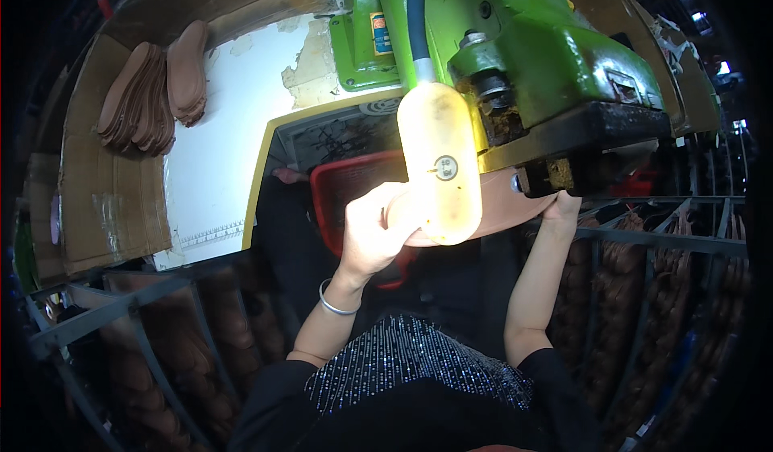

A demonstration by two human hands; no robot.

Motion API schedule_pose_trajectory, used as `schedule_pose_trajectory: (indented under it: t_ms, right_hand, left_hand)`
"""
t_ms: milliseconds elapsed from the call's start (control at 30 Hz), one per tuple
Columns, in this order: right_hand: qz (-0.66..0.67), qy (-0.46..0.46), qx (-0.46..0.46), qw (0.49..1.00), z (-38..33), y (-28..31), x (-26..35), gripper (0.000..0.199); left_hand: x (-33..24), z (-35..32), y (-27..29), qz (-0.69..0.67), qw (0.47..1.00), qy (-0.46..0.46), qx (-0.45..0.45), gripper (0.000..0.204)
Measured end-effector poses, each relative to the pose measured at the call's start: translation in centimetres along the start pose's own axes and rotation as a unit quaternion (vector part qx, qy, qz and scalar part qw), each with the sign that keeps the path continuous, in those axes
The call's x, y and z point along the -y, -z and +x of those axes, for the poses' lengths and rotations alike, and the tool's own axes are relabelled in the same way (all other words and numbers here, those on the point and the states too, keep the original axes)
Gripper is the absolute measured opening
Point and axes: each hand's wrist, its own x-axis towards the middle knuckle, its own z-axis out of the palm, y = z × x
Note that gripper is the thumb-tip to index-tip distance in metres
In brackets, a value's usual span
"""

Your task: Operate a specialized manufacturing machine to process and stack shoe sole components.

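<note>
At the upper left of the frame, a fanned stack of brown insoles [149, 90] leaning on a cardboard wall [105, 202], beside a white, peeling surface [233, 130]. Along the lower left, a grey metal rack [121, 307] with rows of brown soles behind its bars. Left of centre, the left hand [374, 231], silver bangle [334, 303] on the wrist, fingers curled closed around the left end of a pinkish-tan insole [507, 206] held flat at mid-frame. Behind that, a red plastic basket [346, 186] under a yellow-edged table border. Just in front of the insole, at centre, a glowing oblong lamp [439, 162] on a blue hose, covering the insole's middle. Above, across the upper centre and right, a green machine [523, 41] with a dark, grimy head directly over the insole. Right of centre, the right hand [561, 206] at the insole's right end beneath the machine head, fingers mostly hidden; cannot tell whether gripping or merely steadying. At far right, more racked soles [644, 291].
</note>
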Motion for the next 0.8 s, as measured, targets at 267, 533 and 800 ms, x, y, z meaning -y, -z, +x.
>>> schedule_pose_trajectory:
  t_ms: [267,533,800]
  right_hand:
    - [0.089,-0.045,0.159,0.982,-1.9,-3.7,-2.2,0.028]
    - [-0.079,0.034,0.095,0.992,-4.6,-5.9,-2.5,0.034]
    - [-0.021,0.020,0.101,0.994,-1.2,-0.9,-0.7,0.030]
  left_hand:
    - [-0.4,-1.3,3.9,-0.097,0.992,0.075,-0.026,0.022]
    - [-1.2,-1.9,6.5,0.036,0.995,0.094,0.015,0.025]
    - [-2.7,1.1,1.6,0.127,0.987,-0.090,0.047,0.022]
